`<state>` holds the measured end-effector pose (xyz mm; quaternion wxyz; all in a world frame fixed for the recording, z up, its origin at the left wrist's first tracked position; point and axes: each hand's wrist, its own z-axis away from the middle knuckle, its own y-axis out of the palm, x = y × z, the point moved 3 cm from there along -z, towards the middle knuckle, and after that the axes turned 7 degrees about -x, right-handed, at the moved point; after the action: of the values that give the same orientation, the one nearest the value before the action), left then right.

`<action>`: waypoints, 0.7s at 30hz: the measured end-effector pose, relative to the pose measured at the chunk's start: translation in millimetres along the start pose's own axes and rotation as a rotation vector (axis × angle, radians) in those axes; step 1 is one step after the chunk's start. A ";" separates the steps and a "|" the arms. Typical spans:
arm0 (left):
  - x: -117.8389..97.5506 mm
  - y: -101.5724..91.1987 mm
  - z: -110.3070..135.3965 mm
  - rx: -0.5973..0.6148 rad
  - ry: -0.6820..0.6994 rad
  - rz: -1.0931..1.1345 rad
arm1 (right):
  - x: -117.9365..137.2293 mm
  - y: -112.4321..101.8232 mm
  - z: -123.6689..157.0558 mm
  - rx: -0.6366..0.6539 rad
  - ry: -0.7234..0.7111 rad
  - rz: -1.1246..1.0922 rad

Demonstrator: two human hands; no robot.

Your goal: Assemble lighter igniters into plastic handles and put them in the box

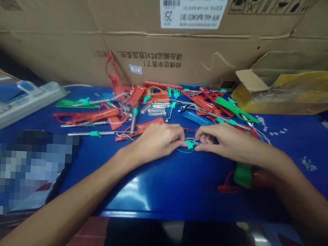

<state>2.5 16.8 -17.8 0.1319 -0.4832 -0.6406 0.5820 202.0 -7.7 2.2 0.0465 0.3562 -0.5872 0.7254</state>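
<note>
My left hand is closed, its thumb and fingers pinching a small green plastic trigger piece. Just to its right, my right hand is closed in a pinch at thin wires beside that piece; what lies in its fingertips is too small to make out. Under the fingertips rests a blue handle shell, mostly hidden by the hands, shaped like half of a long-nosed lighter. Behind my left hand lies a red handle shell. A blue shell lies beyond my right hand.
Red shells, metal tubes with wires and clear cylinders crowd the table's back. A green shell lies near my right forearm. A power strip stands left, an open carton right, against a cardboard wall.
</note>
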 end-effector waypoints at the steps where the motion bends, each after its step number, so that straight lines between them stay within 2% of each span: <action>1: 0.1 -0.2 -0.6 0.013 -0.007 0.016 | 0.3 -0.9 1.9 0.018 0.003 -0.021; 8: 8.6 -12.4 -0.1 0.133 -0.014 0.078 | 8.6 0.9 7.4 0.095 0.030 -0.199; 13: 13.7 -22.8 2.2 0.210 -0.071 0.090 | 8.4 -5.2 2.1 0.248 -0.029 -0.397; 14: 13.5 -23.7 2.0 0.207 -0.076 0.084 | 6.9 -8.1 0.6 0.211 -0.044 -0.402; 18: 10.9 -23.2 0.7 0.214 -0.076 0.069 | 2.3 -11.1 -2.8 -0.091 -0.060 -0.280; 21: 9.7 -22.7 0.2 0.217 -0.084 0.050 | 3.8 1.6 -1.1 -0.132 -0.163 -0.127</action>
<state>-13.0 27.5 -1.9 0.1421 -0.4572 -0.5664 0.6707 197.8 -8.5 3.0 0.0679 0.4466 -0.6117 0.6494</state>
